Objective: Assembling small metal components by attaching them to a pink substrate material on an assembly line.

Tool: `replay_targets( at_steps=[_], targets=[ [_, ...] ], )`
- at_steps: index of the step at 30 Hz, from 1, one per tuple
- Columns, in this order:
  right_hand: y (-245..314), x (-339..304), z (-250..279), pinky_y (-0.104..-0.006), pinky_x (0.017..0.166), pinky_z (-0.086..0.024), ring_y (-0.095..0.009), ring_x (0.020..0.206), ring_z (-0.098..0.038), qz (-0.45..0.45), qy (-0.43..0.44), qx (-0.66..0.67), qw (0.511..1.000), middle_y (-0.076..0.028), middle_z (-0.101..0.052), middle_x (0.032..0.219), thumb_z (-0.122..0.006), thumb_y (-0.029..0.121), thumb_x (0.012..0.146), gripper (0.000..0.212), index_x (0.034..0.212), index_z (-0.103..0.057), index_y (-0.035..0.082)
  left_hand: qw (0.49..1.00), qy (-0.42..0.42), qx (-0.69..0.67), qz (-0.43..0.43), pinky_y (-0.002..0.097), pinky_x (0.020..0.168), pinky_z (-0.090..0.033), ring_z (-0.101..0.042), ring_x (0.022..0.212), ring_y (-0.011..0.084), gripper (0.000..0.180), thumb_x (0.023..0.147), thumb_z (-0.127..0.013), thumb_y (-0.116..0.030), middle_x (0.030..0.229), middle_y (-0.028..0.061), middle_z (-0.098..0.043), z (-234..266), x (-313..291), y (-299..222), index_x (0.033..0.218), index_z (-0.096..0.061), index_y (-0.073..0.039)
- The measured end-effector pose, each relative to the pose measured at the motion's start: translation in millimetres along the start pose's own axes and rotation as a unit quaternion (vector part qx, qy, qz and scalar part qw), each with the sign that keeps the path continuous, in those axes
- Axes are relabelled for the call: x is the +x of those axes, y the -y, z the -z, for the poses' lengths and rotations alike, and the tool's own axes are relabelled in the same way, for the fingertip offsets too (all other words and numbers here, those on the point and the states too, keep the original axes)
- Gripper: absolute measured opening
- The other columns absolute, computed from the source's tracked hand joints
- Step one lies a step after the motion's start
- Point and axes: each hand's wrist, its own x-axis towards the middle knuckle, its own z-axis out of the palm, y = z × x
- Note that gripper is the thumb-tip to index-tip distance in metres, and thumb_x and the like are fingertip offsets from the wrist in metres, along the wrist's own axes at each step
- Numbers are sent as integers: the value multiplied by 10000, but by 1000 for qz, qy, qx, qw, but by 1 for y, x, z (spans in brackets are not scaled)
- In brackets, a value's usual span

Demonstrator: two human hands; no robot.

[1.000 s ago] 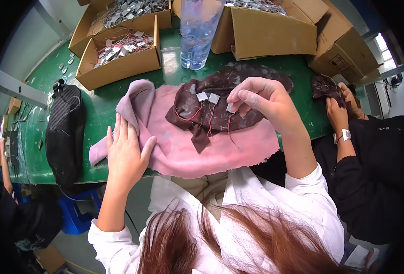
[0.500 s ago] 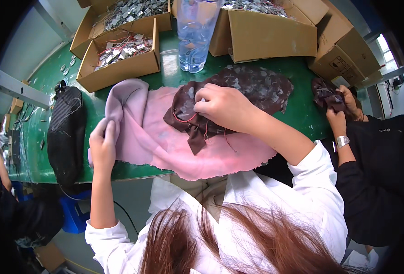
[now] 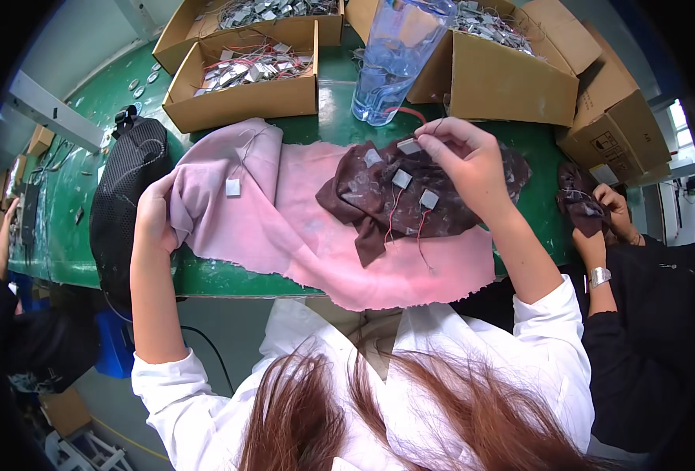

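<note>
My left hand is closed on the left end of a pink and lilac cloth, its fingertips partly hidden in the folds. A small pale square piece with thin wires lies on the lilac part. A bunched, stained dark brown cloth rests on top of the pink one. Several small silver squares with thin wires sit on it, among them one flat square with a red wire. My right hand pinches at another silver square at the brown cloth's far edge; a red wire arcs above the fingertips.
Cardboard boxes, one a shallow box, hold heaps of wired silver pieces. A clear water bottle stands beyond the brown cloth. A black mesh pouch lies left on the green table. At right, another person's hands handle dark cloth.
My right hand has moved right and farther away, uncovering silver squares on the brown cloth. My left hand has shifted left along the lilac cloth, where a pale square now shows. The view has shifted.
</note>
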Motion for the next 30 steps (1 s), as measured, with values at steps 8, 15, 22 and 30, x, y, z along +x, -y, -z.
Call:
replay_targets(
  at_steps=[8, 15, 22, 30],
  targets=[
    [53, 14, -38, -237, 660, -466, -106, 707, -585, 20, 163, 81, 983, -66, -622, 770, -601, 123, 763, 172, 841, -613, -31, 1000, 3, 26, -18, 291, 686, -513, -604, 769, 175, 279, 859, -414, -163, 902, 112, -603, 3, 1, 2, 989, -554, 41],
    [50, 49, -126, -282, 760, -456, -186, 861, -580, 17, 232, -72, 970, -144, -609, 929, -613, 244, 771, 348, 966, -580, -43, 998, 23, 42, -28, 283, 681, -511, -603, 759, 171, 282, 855, -414, -168, 894, 117, -601, -1, 2, 3, 986, -553, 40],
    [41, 34, -25, -222, 608, -437, -74, 661, -535, 41, 262, -95, 959, -44, -616, 749, -586, 124, 785, 148, 827, -621, -13, 998, 2, 50, -39, 271, 690, -497, -596, 773, 158, 286, 854, -442, -199, 895, 100, -604, 1, -3, 6, 973, -567, 29],
    [2, -12, -2, -365, 626, -445, -259, 747, -551, 176, 323, -299, 881, -54, -517, 825, -640, 56, 678, 221, 892, -615, 102, 996, 28, 51, -70, 259, 723, -475, -584, 799, 142, 285, 854, -451, -204, 914, 86, -601, 9, 6, 9, 974, -571, 25]
  ],
)
